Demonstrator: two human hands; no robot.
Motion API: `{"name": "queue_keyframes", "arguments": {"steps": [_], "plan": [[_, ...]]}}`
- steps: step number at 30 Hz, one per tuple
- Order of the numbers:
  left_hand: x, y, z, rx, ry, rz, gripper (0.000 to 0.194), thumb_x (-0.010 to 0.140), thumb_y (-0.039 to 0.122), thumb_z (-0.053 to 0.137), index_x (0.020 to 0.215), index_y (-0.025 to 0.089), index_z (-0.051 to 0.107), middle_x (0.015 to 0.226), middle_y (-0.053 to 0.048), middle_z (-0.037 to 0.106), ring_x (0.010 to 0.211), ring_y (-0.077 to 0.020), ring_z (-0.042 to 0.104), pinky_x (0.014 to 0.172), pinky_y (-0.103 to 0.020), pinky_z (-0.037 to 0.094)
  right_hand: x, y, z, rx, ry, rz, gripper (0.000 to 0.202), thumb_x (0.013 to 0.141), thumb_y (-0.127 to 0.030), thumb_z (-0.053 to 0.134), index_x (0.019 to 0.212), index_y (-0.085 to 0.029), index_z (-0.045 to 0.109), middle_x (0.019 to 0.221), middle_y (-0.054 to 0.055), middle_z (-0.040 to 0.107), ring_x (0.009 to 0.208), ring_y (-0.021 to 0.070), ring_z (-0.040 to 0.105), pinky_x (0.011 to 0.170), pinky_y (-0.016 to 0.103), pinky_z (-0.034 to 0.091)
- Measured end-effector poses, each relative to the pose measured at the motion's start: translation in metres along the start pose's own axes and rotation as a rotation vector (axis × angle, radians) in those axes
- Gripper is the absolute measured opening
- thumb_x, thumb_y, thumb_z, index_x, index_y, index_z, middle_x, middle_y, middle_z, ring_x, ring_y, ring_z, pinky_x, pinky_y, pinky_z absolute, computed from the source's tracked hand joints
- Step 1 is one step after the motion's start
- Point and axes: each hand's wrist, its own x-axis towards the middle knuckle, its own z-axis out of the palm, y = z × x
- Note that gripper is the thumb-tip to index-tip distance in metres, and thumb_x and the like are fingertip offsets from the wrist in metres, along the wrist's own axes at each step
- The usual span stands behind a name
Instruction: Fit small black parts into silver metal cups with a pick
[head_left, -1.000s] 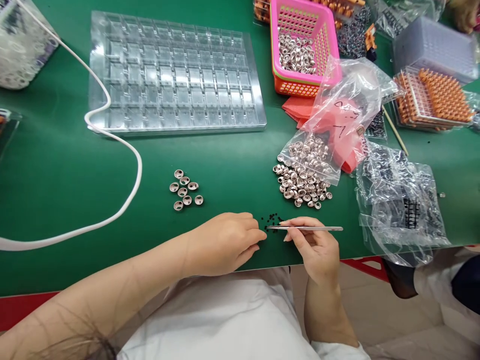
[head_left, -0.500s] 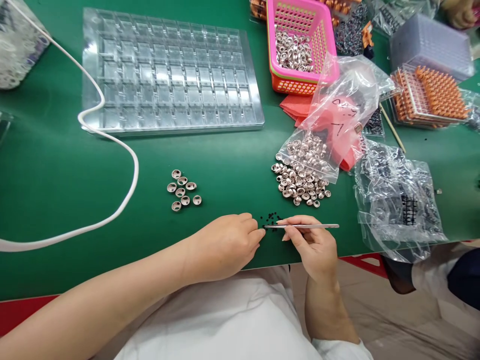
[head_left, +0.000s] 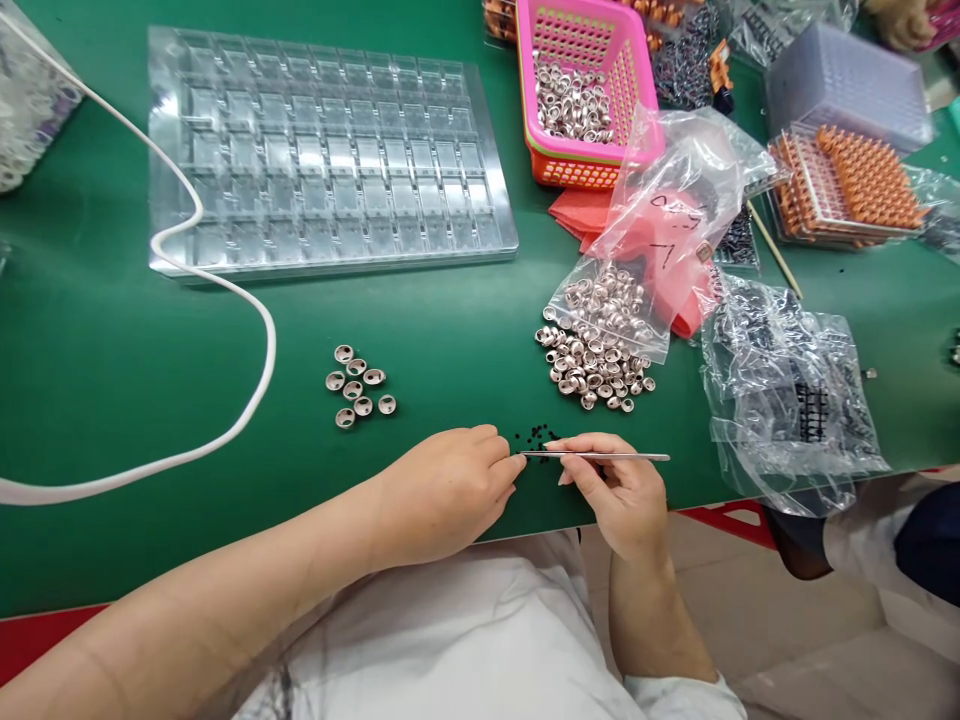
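Observation:
My right hand (head_left: 619, 488) pinches a pair of metal tweezers (head_left: 630, 457), held level with the tip pointing left. That tip meets the fingertips of my left hand (head_left: 457, 490), whose fingers are curled closed; whatever they hold is hidden. Several tiny black pieces (head_left: 536, 436) lie on the table just beyond the tweezers. Farther back is a heap of small silvery ring-like metal cups (head_left: 596, 370), spilling from a clear plastic bag (head_left: 637, 300). To the left of my hands sits a small group of the same metal cups (head_left: 352, 390).
A clear compartment tray (head_left: 330, 160) lies at the back left, near a white cable (head_left: 255, 300). Behind the heap stands a pink basket (head_left: 585, 150) of metal cups. Plastic bags (head_left: 787, 400), orange parts (head_left: 870, 185) and a clear box (head_left: 847, 85) occupy the right. Another person's hand shows top right.
The tweezers' tip has shifted slightly left, up against my left fingertips, and the tweezers appear edge-on now. The whole view has moved a little; the metal cups lie as before.

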Motion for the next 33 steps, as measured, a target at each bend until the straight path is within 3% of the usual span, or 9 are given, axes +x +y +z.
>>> {"name": "queue_keyframes", "arguments": {"steps": [5,11,16,20,24,33], "plan": [[-0.002,-0.001,-0.002,-0.049,-0.029,-0.016,0.026,0.095,0.015,0.048,0.100,0.011,0.073,0.077,-0.009,0.066,0.072,-0.0242,0.060,0.060,-0.036,0.049,0.000,0.002,-0.001,-0.010,-0.049,-0.070,0.012,0.094,-0.025,0.065,0.102,-0.030,0.072,0.102,-0.002,0.076,0.066,0.0103,0.069,0.061,0.024,0.056],[-0.007,-0.003,-0.018,-0.171,-0.155,-0.078,0.018,0.092,0.015,0.058,0.100,0.016,0.075,0.080,-0.006,0.068,0.077,-0.0218,0.064,0.066,-0.031,0.050,-0.001,0.004,-0.003,-0.043,-0.108,-0.141,0.017,0.093,-0.022,0.066,0.106,-0.032,0.072,0.102,-0.003,0.077,0.069,0.0099,0.070,0.064,0.023,0.057],[-0.012,-0.011,-0.029,-0.239,-0.180,-0.107,0.021,0.093,0.017,0.057,0.104,0.021,0.074,0.083,-0.004,0.069,0.078,-0.0196,0.066,0.067,-0.028,0.049,-0.004,0.007,-0.002,0.001,-0.022,-0.096,0.014,0.093,-0.022,0.066,0.103,-0.030,0.071,0.102,-0.002,0.076,0.067,0.0106,0.070,0.062,0.024,0.057],[-0.013,-0.015,-0.035,-0.232,-0.161,-0.187,0.023,0.094,0.017,0.055,0.107,0.018,0.074,0.085,-0.005,0.069,0.081,-0.0207,0.066,0.068,-0.030,0.049,-0.008,0.007,0.001,0.025,-0.011,-0.145,0.018,0.092,-0.018,0.066,0.105,-0.030,0.070,0.102,-0.002,0.077,0.068,0.0120,0.071,0.064,0.026,0.058],[-0.012,-0.017,-0.031,-0.225,-0.161,-0.207,0.025,0.095,0.018,0.053,0.111,0.018,0.072,0.087,-0.005,0.069,0.081,-0.0207,0.065,0.069,-0.031,0.049,-0.010,0.006,0.005,-0.016,-0.033,-0.201,0.021,0.091,-0.016,0.067,0.106,-0.030,0.070,0.103,-0.001,0.077,0.075,0.0149,0.073,0.065,0.027,0.058],[-0.010,-0.012,-0.026,-0.212,-0.162,-0.191,0.025,0.095,0.017,0.053,0.110,0.018,0.073,0.085,-0.005,0.068,0.083,-0.0222,0.065,0.070,-0.033,0.050,-0.011,0.006,0.012,-0.079,0.024,-0.134,0.016,0.091,-0.020,0.066,0.103,-0.030,0.070,0.096,-0.002,0.076,0.068,0.0137,0.069,0.061,0.027,0.055]]}}
